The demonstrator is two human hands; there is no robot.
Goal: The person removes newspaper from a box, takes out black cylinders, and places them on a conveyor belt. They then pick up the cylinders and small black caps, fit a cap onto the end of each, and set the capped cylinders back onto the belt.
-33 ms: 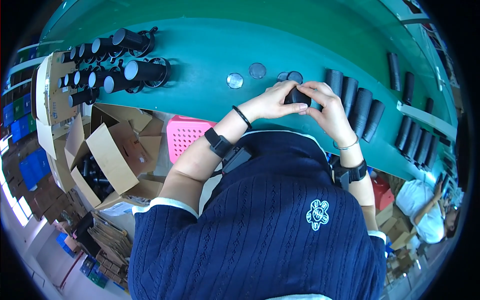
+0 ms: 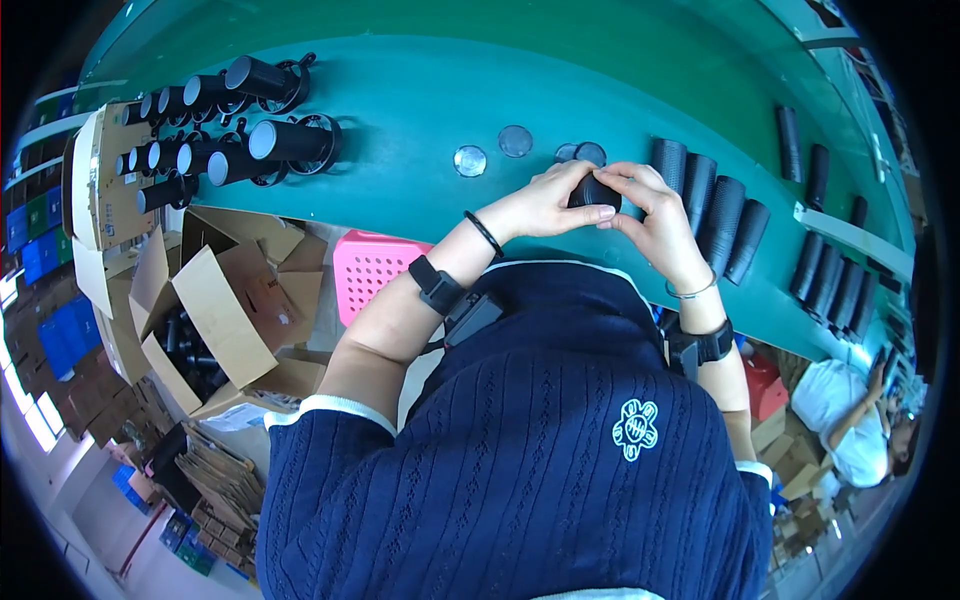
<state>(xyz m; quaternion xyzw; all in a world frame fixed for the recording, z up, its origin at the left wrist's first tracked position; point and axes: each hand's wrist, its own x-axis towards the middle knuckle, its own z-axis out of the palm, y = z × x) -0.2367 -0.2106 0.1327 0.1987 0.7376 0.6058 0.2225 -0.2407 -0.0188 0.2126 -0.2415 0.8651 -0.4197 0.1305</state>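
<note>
Nothing visibly moved — both hands pinch one black cylinder — four black tubes just right.

Both arms reach forward from the torso, converging in front of it. Left forearm: bare, slanting inward from a bent elbow held out to the side. Left hand: fingers curled, thumb laid nearly straight toward the right. Right forearm: steeper than the left. Right wrist: hand angles inward from here. Right hand: index finger arched over, thumb pointing left. From where I stand, both hands are closed in a shared fingertip grip; thumb tips lie close together. Remaining left fingertips partly hidden.
</note>
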